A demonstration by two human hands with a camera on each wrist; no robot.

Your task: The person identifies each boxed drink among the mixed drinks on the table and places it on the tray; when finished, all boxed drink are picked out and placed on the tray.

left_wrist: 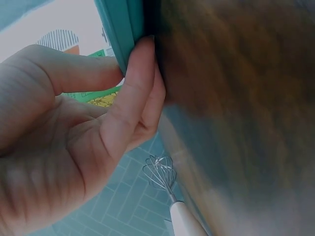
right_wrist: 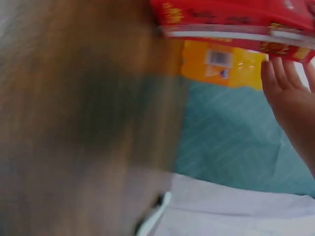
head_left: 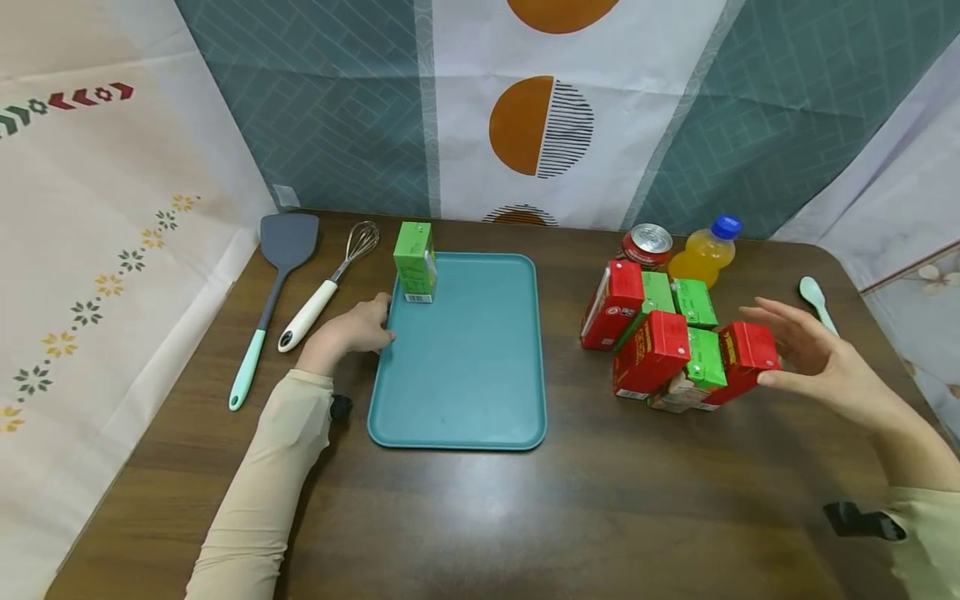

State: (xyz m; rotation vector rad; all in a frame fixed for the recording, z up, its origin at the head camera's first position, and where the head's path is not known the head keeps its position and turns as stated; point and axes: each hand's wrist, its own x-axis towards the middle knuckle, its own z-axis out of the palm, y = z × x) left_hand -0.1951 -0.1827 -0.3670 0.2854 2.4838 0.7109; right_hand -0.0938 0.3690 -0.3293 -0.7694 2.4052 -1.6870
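Observation:
A teal tray (head_left: 465, 375) lies in the middle of the brown table. One green carton (head_left: 415, 262) stands upright in the tray's far left corner. My left hand (head_left: 377, 330) is at the tray's left edge; in the left wrist view its thumb and index finger (left_wrist: 134, 93) pinch the tray rim (left_wrist: 120, 24). To the right lies a huddle of red and green cartons (head_left: 660, 342). My right hand (head_left: 772, 350) is spread open at the rightmost red carton (head_left: 746, 354), with straight fingers (right_wrist: 285, 88) beside that red carton (right_wrist: 231, 19).
A grey spatula (head_left: 273, 292) and a whisk (head_left: 330, 287) lie left of the tray. A red can (head_left: 647, 244) and an orange juice bottle (head_left: 705, 254) stand behind the cartons. A pale spoon (head_left: 816, 300) lies at the far right. Curtains hang behind the table.

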